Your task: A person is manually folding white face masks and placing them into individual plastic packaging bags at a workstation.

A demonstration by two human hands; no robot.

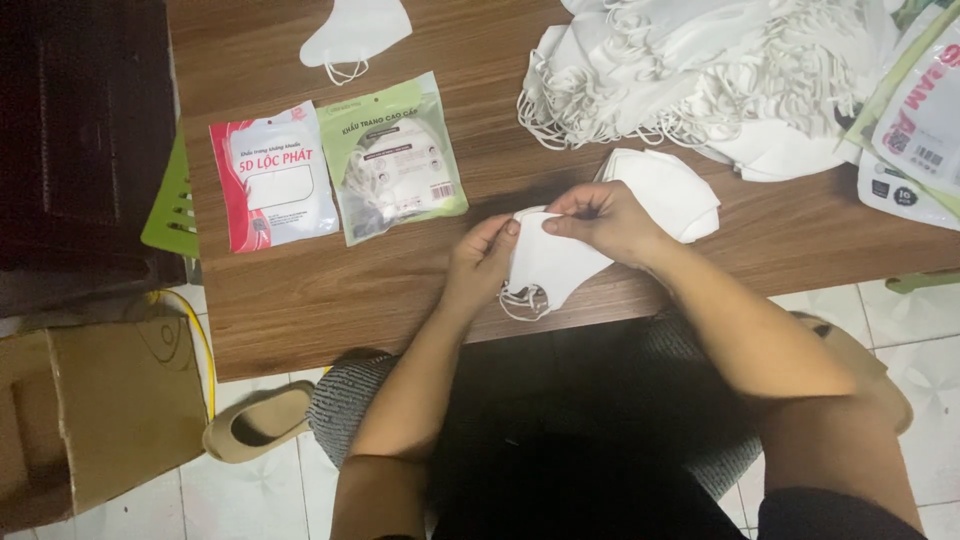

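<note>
Pinching the top edge of a folded white face mask [548, 265] with both hands, just past the near edge of the wooden table [300, 290]. Left hand [482, 262] closing thumb and fingers on the mask's edge from nine o'clock; right hand [603, 220] gripping the same edge from two o'clock, fingers curled and pressed together. Mask hanging down between the hands, its ear loops dangling at six o'clock over the table edge.

Lying just at two o'clock of the right hand, touching it: a small stack of folded white masks [670, 190]. Sprawling farther out at one o'clock, a large loose pile of white masks with tangled ear loops [700, 70]. Sitting at ten o'clock of the hands, well apart from them, two flat packets side by side: a green-and-clear mask packet [392, 158] and, to its left, a red-and-white mask packet [272, 178]. Resting alone at eleven o'clock near the far table edge, a single white mask [355, 35]. Showing at three o'clock on the table's right end, more printed packets [915, 130]. Standing on the tiled floor at eight o'clock, a cardboard box [90, 420], with a beige slipper [258, 422] beside it.
</note>
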